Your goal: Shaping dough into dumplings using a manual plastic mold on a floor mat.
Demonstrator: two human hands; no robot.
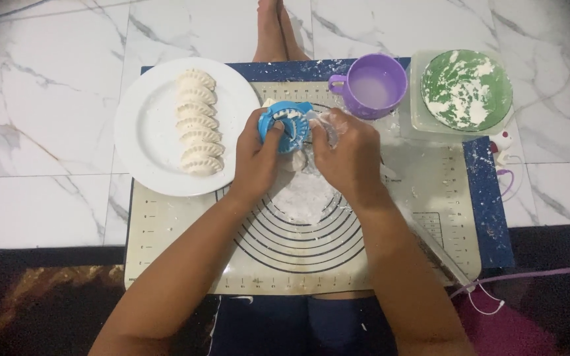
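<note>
While gripped by left hand [256,153] and right hand [346,153], blue dumpling mould [286,125], between white plate [159,132] and purple cup [371,86].

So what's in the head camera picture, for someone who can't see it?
Two hands, the left hand and right hand, hold a blue dumpling press over a floury baking mat. A white plate of crimped dumplings sits left; a purple cup and green bowl sit right.

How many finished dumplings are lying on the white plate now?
7, it seems. The dumplings lie overlapping in one column down the right half of the white plate, from the far rim to the near rim. The overlap may hide one more.
</note>
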